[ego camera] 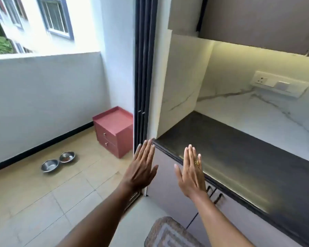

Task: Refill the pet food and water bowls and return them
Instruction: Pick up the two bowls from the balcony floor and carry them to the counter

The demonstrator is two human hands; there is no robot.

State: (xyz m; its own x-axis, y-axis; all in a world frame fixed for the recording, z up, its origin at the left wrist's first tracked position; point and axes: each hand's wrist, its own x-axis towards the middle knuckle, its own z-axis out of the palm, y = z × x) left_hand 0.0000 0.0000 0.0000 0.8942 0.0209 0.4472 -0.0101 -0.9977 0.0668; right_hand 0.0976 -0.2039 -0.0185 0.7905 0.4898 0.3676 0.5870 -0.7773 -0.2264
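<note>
Start of task: both steel bowls not yet collected.
Left hand (141, 168) and right hand (191, 172) held flat, empty; food bowl (67, 156) and empty bowl (50, 165) well left, to be fetched.

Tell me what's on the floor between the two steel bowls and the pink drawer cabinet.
Nothing: in the head view, only bare tan floor tile separates the steel bowls from the pink drawer cabinet.

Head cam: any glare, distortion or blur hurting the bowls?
Head view: wide-angle bending of the door frame; under-cabinet light glares on the dark counter; balcony in even daylight; both steel bowls small and soft, one with brown bits inside.
</note>
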